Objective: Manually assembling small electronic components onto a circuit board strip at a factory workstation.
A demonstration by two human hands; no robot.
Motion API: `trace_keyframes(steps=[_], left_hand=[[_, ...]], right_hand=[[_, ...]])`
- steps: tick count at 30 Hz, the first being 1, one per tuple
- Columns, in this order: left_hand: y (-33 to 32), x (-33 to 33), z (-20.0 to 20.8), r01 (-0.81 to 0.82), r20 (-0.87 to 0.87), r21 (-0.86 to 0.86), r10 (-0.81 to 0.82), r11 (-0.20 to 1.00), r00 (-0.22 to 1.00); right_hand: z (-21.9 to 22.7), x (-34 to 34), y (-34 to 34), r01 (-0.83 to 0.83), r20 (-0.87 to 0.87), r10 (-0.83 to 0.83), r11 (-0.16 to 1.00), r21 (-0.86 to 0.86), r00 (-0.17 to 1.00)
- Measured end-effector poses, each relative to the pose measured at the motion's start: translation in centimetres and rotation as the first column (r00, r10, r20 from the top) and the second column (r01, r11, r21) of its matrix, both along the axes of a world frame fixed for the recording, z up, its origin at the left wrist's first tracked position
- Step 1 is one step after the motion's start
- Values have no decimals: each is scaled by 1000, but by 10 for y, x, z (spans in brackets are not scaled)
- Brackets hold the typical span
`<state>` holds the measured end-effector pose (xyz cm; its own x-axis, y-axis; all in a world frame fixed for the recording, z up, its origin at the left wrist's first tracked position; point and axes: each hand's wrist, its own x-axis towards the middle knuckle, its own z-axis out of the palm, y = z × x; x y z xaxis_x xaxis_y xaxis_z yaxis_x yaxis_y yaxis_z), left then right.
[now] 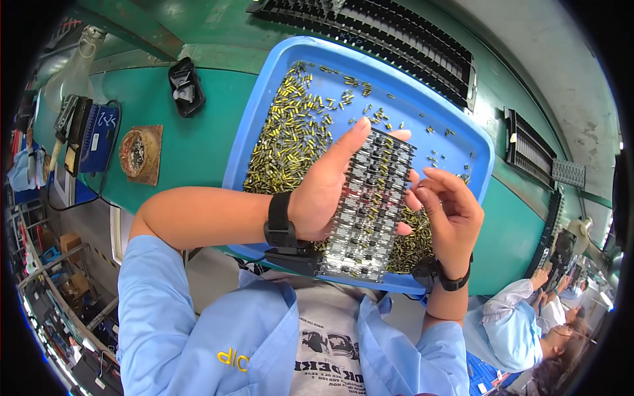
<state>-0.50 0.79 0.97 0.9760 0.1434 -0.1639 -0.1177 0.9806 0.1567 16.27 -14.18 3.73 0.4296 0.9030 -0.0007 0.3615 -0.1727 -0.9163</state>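
Observation:
My left hand (321,191) supports a circuit-board panel (373,204), tilted over the blue tray. Its thumb lies along the panel's left edge, and its fingertips come round from behind at the right edge. Rows of silvery and black sections cover the panel, with small yellow-and-black parts among them. Close to the panel's right edge is my right hand (456,208), its fingers curled and its thumb and forefinger pinched together. Whatever they hold, if anything, is too small to make out. Many small yellow-and-black cylindrical parts (287,125), like capacitors, lie loose in the blue tray (239,155), heaped mostly at its left.
Black slotted racks (409,46) stand behind the tray, and another rack (528,145) is at the right. On the green table at left are a round pot (137,153) on a brown board and a small black tray (187,86). Co-workers (512,323) sit at far right.

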Motion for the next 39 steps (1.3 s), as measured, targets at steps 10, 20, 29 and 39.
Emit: trace_keyframes(steps=[10, 20, 29, 39], left_hand=[[-2, -1, -5, -37, 11, -24, 37, 999, 999], [-5, -3, -3, -34, -46, 27, 35, 999, 998], [-10, 1, -7, -38, -54, 95, 44, 995, 998], [-10, -1, -7, -47, -26, 131, 51, 990, 998]], right_hand=[[-3, -2, -3, 117, -358, -25, 964, 239, 933], [-5, -1, -3, -33, -50, 50, 956, 293, 998], [3, -17, 1, -251, 301, 175, 939, 235, 937], [3, -23, 3, -349, 450, 219, 909, 228, 866]])
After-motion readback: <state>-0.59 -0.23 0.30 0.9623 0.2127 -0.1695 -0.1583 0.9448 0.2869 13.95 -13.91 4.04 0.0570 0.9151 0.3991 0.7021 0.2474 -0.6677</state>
